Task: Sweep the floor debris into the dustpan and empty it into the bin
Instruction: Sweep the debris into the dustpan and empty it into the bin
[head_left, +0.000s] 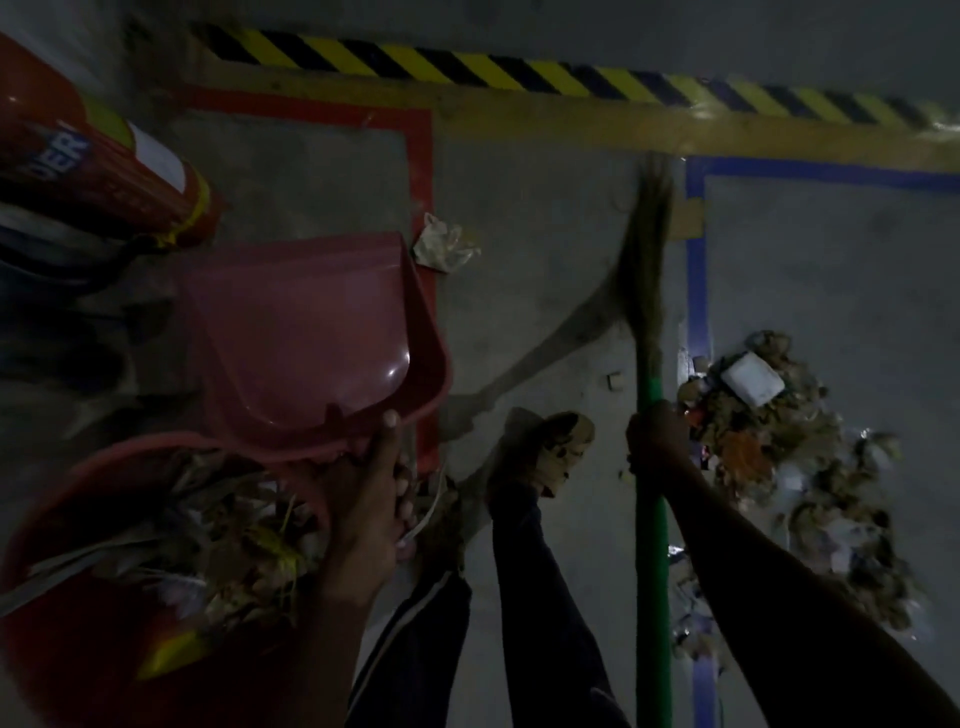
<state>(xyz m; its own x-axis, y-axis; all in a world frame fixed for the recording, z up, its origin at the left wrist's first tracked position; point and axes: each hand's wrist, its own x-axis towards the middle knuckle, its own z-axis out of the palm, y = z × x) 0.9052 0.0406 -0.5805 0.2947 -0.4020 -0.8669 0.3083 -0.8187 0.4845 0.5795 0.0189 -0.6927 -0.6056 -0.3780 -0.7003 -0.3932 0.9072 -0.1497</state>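
- Dustpan (306, 332), red, sits tipped at centre left over the red bin (104, 519), which is already full of leaves and scraps; the left hand (363, 488) grasps the pan's rear edge.
- Crumpled wrapper (441, 241) lies just beyond the pan and risks being missed.
- Right hand (657, 436) is clenched round the broom (649, 467).
- Debris pile (779, 467) at right: a hard sweep may scatter it.

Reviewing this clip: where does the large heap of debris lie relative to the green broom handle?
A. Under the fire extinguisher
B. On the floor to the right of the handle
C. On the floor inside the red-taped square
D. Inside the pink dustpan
B: the debris heap lies on the floor right of the broom handle, which the right hand grips, apart from the dustpan.
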